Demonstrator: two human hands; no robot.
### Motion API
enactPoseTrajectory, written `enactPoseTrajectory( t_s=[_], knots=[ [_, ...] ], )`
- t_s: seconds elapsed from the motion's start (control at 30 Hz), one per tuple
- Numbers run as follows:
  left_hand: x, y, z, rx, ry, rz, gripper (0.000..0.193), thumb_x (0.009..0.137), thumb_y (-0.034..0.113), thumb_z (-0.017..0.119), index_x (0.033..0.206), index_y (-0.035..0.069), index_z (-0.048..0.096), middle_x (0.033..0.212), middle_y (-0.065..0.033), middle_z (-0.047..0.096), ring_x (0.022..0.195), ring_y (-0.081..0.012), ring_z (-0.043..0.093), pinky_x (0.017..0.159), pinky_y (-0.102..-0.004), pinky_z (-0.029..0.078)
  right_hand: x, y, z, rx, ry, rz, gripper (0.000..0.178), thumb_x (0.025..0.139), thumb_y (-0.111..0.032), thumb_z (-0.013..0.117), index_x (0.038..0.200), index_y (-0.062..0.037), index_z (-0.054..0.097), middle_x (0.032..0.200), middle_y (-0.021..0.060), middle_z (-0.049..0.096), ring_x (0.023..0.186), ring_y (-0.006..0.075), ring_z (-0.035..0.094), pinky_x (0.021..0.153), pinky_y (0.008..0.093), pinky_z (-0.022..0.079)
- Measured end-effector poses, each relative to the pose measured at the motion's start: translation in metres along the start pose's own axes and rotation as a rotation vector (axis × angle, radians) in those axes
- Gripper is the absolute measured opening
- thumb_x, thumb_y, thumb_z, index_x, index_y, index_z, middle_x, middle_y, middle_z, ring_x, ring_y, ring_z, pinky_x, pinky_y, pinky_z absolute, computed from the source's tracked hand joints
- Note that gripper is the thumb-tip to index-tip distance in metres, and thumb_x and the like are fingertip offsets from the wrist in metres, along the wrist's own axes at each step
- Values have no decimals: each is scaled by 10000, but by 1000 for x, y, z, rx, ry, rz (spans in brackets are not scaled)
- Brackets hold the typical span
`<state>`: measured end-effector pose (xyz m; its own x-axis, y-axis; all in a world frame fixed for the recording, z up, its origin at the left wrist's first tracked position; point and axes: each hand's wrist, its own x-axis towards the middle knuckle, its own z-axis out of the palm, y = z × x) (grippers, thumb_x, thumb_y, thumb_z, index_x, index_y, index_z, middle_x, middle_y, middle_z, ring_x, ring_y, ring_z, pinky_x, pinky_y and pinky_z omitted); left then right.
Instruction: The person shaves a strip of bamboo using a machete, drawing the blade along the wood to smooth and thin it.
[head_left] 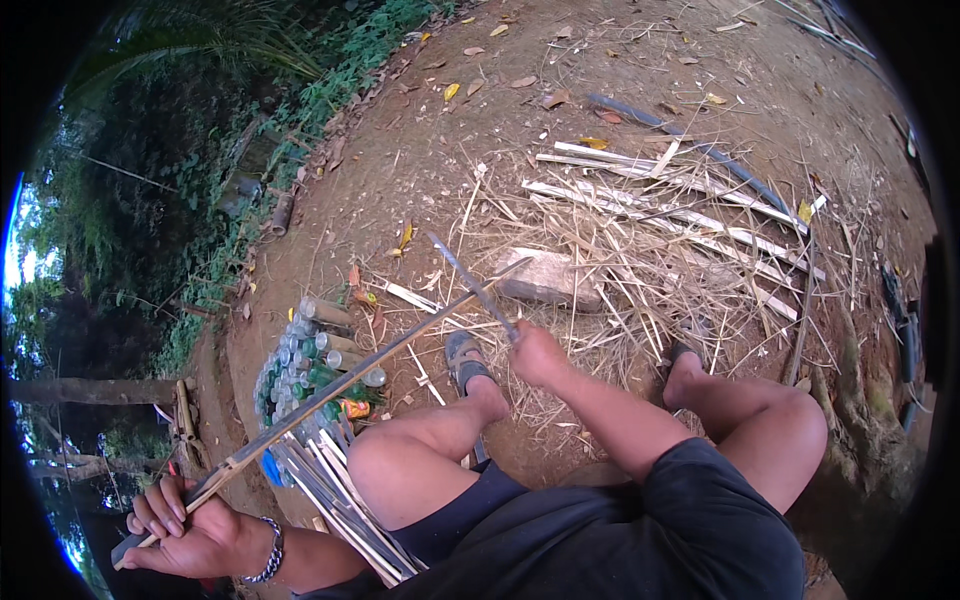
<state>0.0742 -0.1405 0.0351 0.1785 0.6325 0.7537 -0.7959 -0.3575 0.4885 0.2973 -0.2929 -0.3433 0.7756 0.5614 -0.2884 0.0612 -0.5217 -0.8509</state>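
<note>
My left hand (195,535), with a chain bracelet at its wrist, grips the lower end of a long bamboo strip (345,383) at the lower left. The strip slants up to the right, its far end near a pale wooden block (550,278) on the ground. A split shows in the strip close to my left hand. My right hand (540,355) is closed round the handle of a knife (468,277), most of the handle hidden by my fingers. Its narrow grey blade points up and left and crosses the strip near the far end. Whether they touch, I cannot tell.
Split bamboo strips (690,205) and shavings cover the dirt beyond my feet, with a grey pipe (700,148) alongside. Glass bottles (310,355) are piled at left. More strips (335,495) lie by my left leg. Tree roots (855,400) stand at right.
</note>
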Motion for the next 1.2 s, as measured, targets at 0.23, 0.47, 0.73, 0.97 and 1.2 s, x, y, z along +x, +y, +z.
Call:
enactPoseTrajectory(
  t_s=[0.23, 0.47, 0.73, 0.97, 1.2],
  knots=[
    [10, -2, -10, -16, 19, 18, 507, 888, 534, 588, 728, 65, 480, 577, 4, 431, 459, -92, 385, 469, -232, 318, -13, -28, -17, -19, -82, -131, 233, 815, -148, 596, 989, 3, 562, 851, 239, 659, 838, 414, 647, 750, 492, 514],
    [23, -4, -20, 32, 0, -43, 564, 916, 588, 486, 702, 69, 434, 555, -7, 396, 461, -100, 371, 488, -238, 325, 17, -6, -12, -38, -34, -100, 239, 786, -158, 619, 974, -21, 565, 827, 220, 660, 812, 403, 650, 719, 499, 512],
    [30, -5, -23, 18, -37, -65, 619, 929, 632, 404, 701, 58, 446, 541, -10, 402, 434, -100, 380, 459, -232, 327, -10, -72, -30, -116, -202, -349, 211, 802, -112, 582, 998, -36, 564, 848, 215, 662, 801, 392, 655, 711, 495, 515],
    [35, 0, -19, 8, -75, -125, 610, 950, 609, 378, 712, 50, 433, 546, -21, 359, 452, -118, 342, 463, -241, 337, 16, -20, -19, -103, -49, -138, 193, 772, -102, 595, 944, -26, 551, 830, 240, 644, 789, 412, 641, 705, 490, 517],
    [53, -18, -11, 25, -85, -103, 567, 967, 564, 399, 740, 46, 442, 555, -12, 372, 464, -102, 364, 460, -216, 336, 47, 46, -1, -41, 1, 72, 202, 844, -133, 579, 1016, -27, 568, 918, 228, 651, 889, 375, 650, 790, 483, 505]
  ],
)
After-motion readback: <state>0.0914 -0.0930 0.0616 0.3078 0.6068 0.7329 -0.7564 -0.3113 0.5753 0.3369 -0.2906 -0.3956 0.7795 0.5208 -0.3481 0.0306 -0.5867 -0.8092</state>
